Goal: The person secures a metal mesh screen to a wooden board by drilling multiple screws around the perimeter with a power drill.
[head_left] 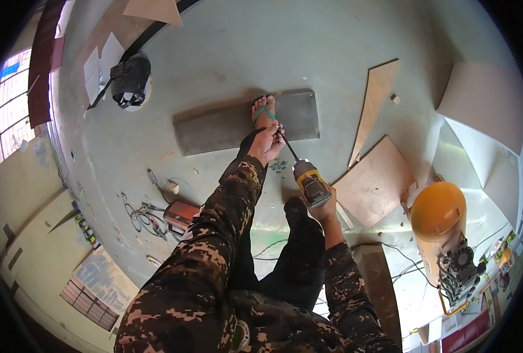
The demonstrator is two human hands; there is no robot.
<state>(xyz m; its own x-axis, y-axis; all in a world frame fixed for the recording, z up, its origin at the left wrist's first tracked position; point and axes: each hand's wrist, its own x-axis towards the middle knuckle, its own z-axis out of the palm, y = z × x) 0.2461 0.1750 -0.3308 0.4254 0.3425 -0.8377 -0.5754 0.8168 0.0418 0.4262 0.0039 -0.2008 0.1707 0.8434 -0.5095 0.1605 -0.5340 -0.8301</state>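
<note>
My right hand [327, 207] is wrapped round the grip of a yellow and black cordless drill [312, 183], which points away from me. A long, thin drill bit [289, 146] runs from its chuck towards my left hand [266, 145]. The fingers of that hand are closed at the bit's far end; whether they also hold something small is hidden. Just beyond it, a foot in a green flip-flop [264, 112] rests on a long grey metal panel [214, 126] lying on the floor.
Wooden offcuts [372, 112] and a plywood sheet [372, 182] lie to the right, near an orange air compressor [439, 212]. At left are a red machine [181, 217] with cables and a black welding helmet [130, 82]. A brown beam [379, 288] sits beside my right arm.
</note>
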